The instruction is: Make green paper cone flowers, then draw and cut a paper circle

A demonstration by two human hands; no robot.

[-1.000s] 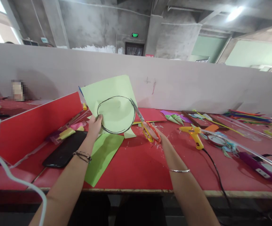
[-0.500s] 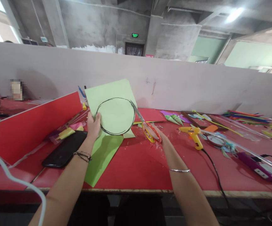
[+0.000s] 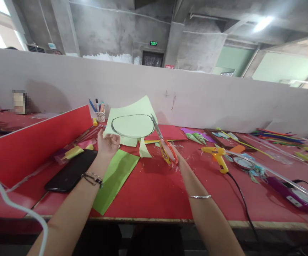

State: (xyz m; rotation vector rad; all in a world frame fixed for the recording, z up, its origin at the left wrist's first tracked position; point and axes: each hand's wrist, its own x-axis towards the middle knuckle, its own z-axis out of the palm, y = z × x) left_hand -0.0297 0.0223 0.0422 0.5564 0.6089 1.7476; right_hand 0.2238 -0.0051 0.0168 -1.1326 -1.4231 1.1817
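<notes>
A light green paper sheet (image 3: pixel 132 126) with a hand-drawn black oval leans back over the table, its lower edge cut into a hanging strip. My right hand (image 3: pixel 171 151) grips scissors (image 3: pixel 166 151) with red and yellow handles. The blades meet the sheet at the right side of the oval. My left hand (image 3: pixel 108 143) is beside the sheet's lower left edge, palm turned up, fingers loosely curled and thumb apart. Nothing shows in its grasp. Beneath it lies a brighter green paper (image 3: pixel 116 177).
A yellow glue gun (image 3: pixel 216 156) with a black cord lies right. Left are a black phone (image 3: pixel 71 170), a red board (image 3: pixel 42 145) and a pen cup (image 3: pixel 100 115). A purple power strip (image 3: pixel 292 195) and colored pipe cleaners (image 3: pixel 279 137) lie far right.
My left hand has come off the sheet and turned palm up. The sheet has sagged and tilted back, uncovering the pen cup. The scissors stay at the right of the oval.
</notes>
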